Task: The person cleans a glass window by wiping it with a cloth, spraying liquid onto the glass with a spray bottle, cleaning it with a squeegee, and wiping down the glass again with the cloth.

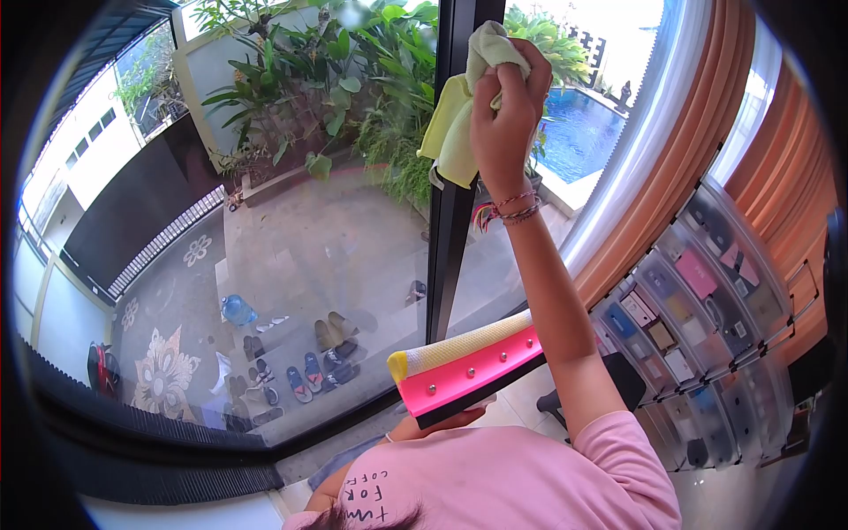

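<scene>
My right hand is raised high with its fingers closed around a folded pale yellow-green cloth. The cloth lies against the dark window frame post, and one flap hangs down to the left of the hand. Low in front of my chest is a window squeegee, with a pink head, a row of metal rivets, a yellow-white sponge strip along the top and a black edge below. My left hand is under it, mostly hidden behind the squeegee head; its handle cannot be seen.
Left of the post is a large glass pane; through it show several sandals, a blue water jug and plants. Orange curtains hang at right, beside clear stacked drawers. A pool lies outside.
</scene>
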The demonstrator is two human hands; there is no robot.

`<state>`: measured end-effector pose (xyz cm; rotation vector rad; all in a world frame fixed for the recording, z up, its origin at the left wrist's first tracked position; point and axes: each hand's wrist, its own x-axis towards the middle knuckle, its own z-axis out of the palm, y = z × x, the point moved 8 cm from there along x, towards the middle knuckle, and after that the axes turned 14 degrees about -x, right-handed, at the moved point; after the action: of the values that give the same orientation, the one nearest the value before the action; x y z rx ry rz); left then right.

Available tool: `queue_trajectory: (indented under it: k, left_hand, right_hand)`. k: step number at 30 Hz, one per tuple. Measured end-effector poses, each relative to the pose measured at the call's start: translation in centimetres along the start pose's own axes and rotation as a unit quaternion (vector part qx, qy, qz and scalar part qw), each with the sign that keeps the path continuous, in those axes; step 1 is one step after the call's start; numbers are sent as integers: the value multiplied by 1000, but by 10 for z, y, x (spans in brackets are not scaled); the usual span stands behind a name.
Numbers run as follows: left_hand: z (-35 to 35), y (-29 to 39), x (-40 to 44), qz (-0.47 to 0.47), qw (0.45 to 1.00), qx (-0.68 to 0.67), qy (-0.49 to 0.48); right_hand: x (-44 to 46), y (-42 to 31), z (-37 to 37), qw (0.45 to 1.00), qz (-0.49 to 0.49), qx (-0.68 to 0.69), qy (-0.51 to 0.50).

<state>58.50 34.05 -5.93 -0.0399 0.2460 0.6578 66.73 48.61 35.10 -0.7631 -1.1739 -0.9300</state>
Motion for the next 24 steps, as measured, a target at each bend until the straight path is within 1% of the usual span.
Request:
queue_trajectory:
  k: [6, 8, 11, 15, 17, 24]
  left_hand:
    - [-2, 0, 3, -7, 1000, -3, -21]
    - [-3, -1, 4, -9, 1000, -3, -30]
    - [-5, -1, 4, -12, 999, -5, -40]
    - [-6, -1, 5, -17, 998, -7, -53]
    - [-7, -2, 6, -19, 998, -9, -59]
    - [-7, -2, 11, -29, 996, -14, -87]
  right_hand:
    - [-5, 7, 1, 1000, 12, 11, -16]
    - [-5, 12, 3, 998, 38, 42, -29]
    - [-3, 10, 1, 995, 50, 85, -29]
    - [-3, 1, -1, 996, 70, 47, -37]
    - [-5, -2, 1, 999, 30, -8, -40]
    - [-9, 1, 0, 997, 48, 36, -43]
